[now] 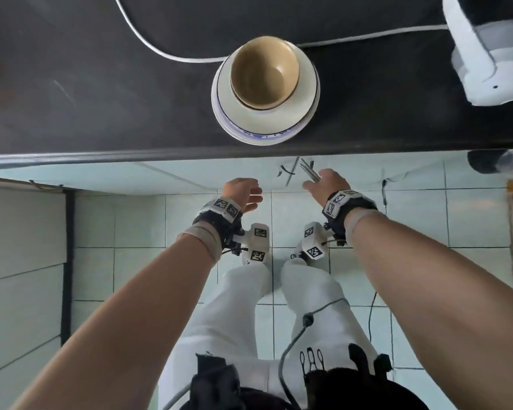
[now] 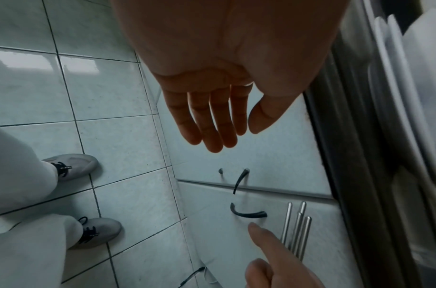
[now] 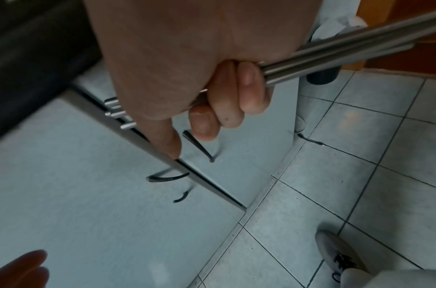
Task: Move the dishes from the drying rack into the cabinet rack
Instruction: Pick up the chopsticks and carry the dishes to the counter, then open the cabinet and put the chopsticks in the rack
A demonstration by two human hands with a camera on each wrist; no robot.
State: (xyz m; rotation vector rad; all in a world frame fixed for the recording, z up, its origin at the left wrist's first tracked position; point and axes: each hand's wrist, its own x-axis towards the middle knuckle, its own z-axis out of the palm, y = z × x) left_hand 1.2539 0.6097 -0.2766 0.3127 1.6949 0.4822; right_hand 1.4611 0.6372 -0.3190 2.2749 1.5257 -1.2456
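A tan bowl (image 1: 264,74) sits on a stack of white plates (image 1: 304,93) on the dark countertop (image 1: 101,99). Below the counter edge, my right hand (image 1: 319,182) grips a bundle of metal chopsticks (image 1: 308,173). In the right wrist view the chopsticks (image 3: 335,52) cross my curled fingers (image 3: 249,93), and the index finger reaches the seam between two pale cabinet doors (image 3: 88,194). My left hand (image 1: 249,195) hangs beside it, fingers straight and holding nothing. The left wrist view shows this left hand (image 2: 224,134) above the dark door handles (image 2: 247,214).
A white cable (image 1: 148,42) runs across the counter, and a white appliance (image 1: 480,54) stands at the back right. A dark bin (image 1: 486,161) is under the counter on the right. Pale tiled floor (image 1: 131,226) and my shoes (image 2: 73,165) lie below.
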